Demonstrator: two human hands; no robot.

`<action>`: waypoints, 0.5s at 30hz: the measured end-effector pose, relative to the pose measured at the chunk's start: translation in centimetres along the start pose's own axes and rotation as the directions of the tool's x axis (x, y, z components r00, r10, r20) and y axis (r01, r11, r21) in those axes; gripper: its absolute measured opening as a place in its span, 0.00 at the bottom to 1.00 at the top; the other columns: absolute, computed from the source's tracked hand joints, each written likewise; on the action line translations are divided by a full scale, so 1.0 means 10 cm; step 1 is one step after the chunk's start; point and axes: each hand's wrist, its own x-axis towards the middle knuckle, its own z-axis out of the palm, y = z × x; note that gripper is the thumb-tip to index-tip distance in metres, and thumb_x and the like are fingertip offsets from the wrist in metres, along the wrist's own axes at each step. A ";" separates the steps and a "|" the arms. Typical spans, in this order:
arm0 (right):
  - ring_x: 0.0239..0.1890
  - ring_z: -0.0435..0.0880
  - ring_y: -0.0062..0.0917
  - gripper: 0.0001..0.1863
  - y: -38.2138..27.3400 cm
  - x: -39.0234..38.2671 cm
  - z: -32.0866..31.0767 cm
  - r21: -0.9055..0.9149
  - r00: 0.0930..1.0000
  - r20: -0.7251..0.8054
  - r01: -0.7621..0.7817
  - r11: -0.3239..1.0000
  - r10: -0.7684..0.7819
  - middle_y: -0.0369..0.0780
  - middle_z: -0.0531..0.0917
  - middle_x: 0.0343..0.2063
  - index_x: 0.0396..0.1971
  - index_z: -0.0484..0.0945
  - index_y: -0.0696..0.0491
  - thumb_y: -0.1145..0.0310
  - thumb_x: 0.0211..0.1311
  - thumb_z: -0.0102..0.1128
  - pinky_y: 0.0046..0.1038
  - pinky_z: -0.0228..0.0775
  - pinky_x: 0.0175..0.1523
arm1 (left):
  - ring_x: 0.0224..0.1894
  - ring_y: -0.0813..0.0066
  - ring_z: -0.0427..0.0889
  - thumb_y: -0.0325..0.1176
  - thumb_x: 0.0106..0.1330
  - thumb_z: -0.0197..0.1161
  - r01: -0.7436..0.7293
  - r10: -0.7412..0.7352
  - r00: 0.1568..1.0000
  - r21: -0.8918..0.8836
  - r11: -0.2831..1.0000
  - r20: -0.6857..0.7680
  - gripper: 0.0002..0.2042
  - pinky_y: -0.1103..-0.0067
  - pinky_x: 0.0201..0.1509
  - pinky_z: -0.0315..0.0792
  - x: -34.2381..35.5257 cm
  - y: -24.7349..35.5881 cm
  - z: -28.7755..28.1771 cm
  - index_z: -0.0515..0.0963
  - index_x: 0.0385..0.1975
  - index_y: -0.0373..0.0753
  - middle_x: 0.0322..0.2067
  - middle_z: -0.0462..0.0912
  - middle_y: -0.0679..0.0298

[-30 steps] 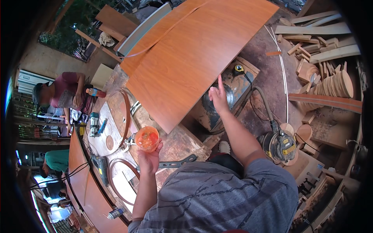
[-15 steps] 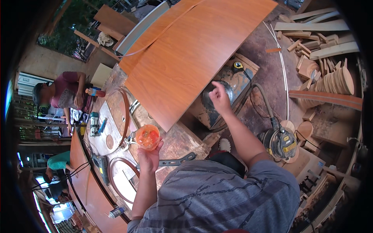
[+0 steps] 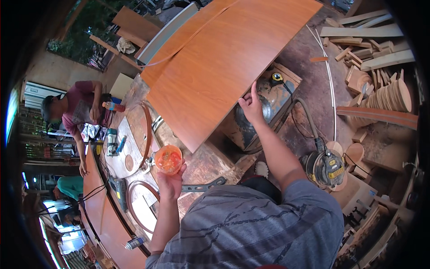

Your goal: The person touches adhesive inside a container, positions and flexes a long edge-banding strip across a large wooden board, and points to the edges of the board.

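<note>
My left hand [image 3: 169,184] is closed around a round, clear-sided orange tub [image 3: 169,160], held above the workbench [image 3: 215,168]. Mottled orange-red stuff shows inside it; what it is I cannot make out. At the right edge of a large wood-grained panel [image 3: 215,76] is my right hand [image 3: 252,107], with one finger stretched out and the others partly bent. Its fingers are at or very near that edge; contact is hard to tell. Beneath the hand lies a round metal saw blade [image 3: 264,112] on a worn machine table.
A tape measure [image 3: 277,77] sits on the machine table. To the right are a corded power tool [image 3: 329,168] and stacked wood offcuts [image 3: 380,49]. Curved brown strips [image 3: 146,134] and a green power tool [image 3: 112,141] lie left. A person in a maroon shirt [image 3: 83,105] stands at far left.
My right hand has shifted slightly left and down, closer to the panel's edge. My left hand still holds the tub. The person at far left has lowered an arm toward the brown board.
</note>
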 end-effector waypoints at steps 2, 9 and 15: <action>0.26 0.67 0.16 0.51 -0.08 -0.10 0.02 -0.087 0.999 0.042 0.009 0.996 -0.005 0.36 0.71 0.35 0.73 0.44 0.54 0.65 0.56 0.69 0.18 0.68 0.34 | 0.56 0.60 0.76 0.68 0.53 0.60 -0.012 0.012 1.000 -0.002 1.000 0.021 0.46 0.66 0.58 0.73 0.01 -0.02 0.00 0.60 0.65 0.42 0.57 0.73 0.59; 0.29 0.68 0.14 0.45 0.24 -0.17 -0.08 0.271 0.998 0.025 0.055 0.961 -0.064 0.34 0.71 0.34 0.72 0.50 0.55 0.67 0.60 0.67 0.16 0.67 0.36 | 0.56 0.59 0.76 0.68 0.54 0.60 -0.009 0.009 0.999 -0.007 1.000 0.036 0.45 0.66 0.58 0.74 0.04 -0.04 0.06 0.60 0.65 0.43 0.58 0.73 0.58; 0.28 0.69 0.13 0.47 0.05 0.16 -0.09 0.261 1.000 -0.027 0.005 0.965 0.002 0.33 0.72 0.31 0.72 0.42 0.56 0.69 0.61 0.65 0.16 0.68 0.35 | 0.58 0.57 0.75 0.67 0.52 0.63 -0.009 0.009 1.000 -0.003 1.000 0.023 0.48 0.67 0.59 0.72 0.01 -0.02 0.02 0.58 0.66 0.40 0.59 0.72 0.58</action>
